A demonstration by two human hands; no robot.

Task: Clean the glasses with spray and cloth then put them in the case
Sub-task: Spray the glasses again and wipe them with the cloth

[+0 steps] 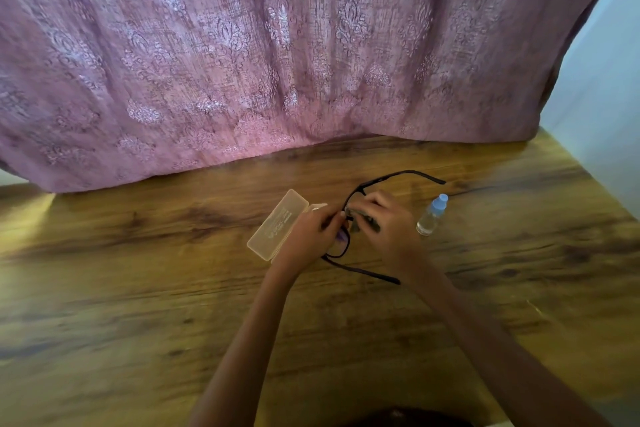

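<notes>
Black-framed glasses (398, 175) are held over the wooden table (138, 288), their temples unfolded and pointing right. My left hand (308, 236) grips the frame at the near lens. My right hand (384, 222) presses a small dark grey cloth (363, 218) against the far lens. A translucent plastic case (277, 224) lies open just left of my left hand. A small clear spray bottle (431, 215) with a light blue cap stands just right of my right hand.
A pink patterned curtain (277, 55) hangs along the table's far edge. A pale wall (602, 80) borders the right side, where the table's edge runs diagonally. Wide wooden surface stretches to the left and toward me.
</notes>
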